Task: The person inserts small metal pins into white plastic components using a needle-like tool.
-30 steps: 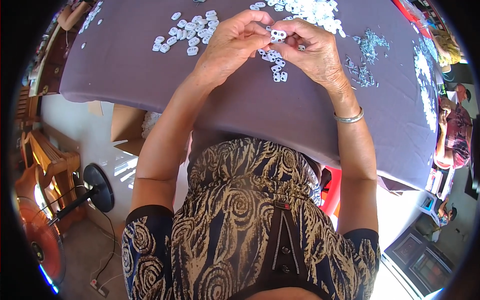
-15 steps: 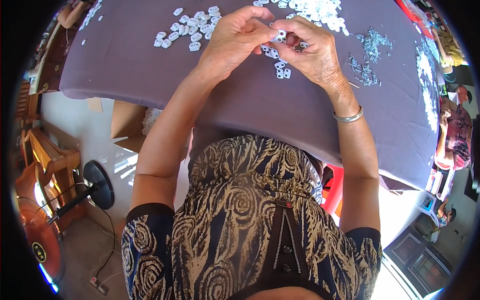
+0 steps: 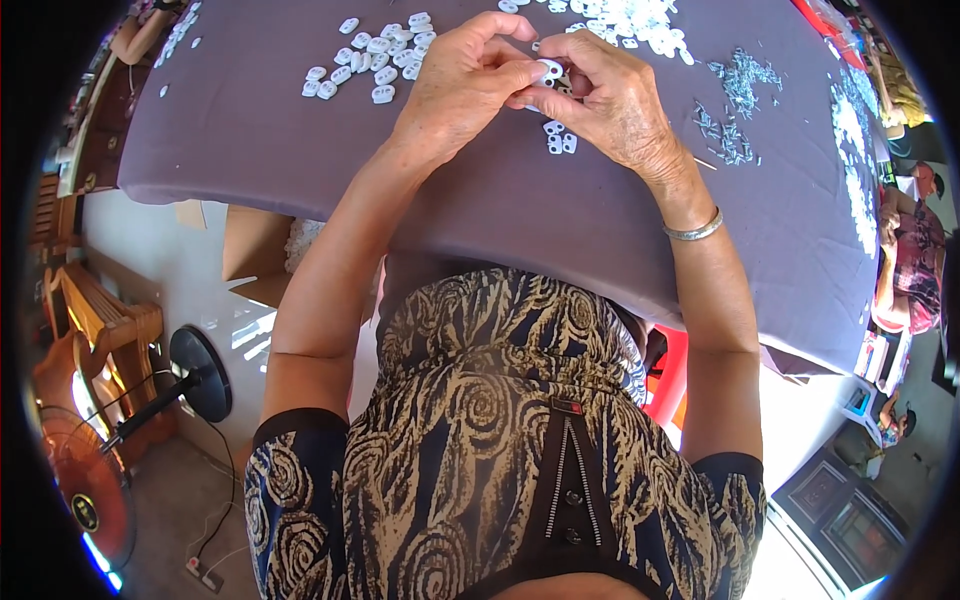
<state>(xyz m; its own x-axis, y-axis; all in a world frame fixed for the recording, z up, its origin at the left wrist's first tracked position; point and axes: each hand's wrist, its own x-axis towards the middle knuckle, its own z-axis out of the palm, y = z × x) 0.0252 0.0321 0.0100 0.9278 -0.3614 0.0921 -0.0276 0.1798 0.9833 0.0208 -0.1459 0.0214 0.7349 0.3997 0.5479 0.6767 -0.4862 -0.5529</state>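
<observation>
Over the table's near part, both my hands meet at a small white two-hole plastic piece. My left hand pinches it between thumb and fingers. From the other side, my right hand closes in with bent fingers and its thumb against the left fingertips; whatever it grips is hidden. Several loose two-hole pieces lie just below my right hand. Left of my hands is a scattered group of white oval pieces. Beyond them spreads a larger white pile.
Small metal pins lie in heaps right of my hands, near a thin stick. More white pieces line the right side of the dark tablecloth. Other people sit at the far left and right. A fan and cardboard box stand left.
My right hand has shifted slightly left and closed more around the white piece. Its thumb now reaches the left fingertips. The left hand keeps its pinch.
</observation>
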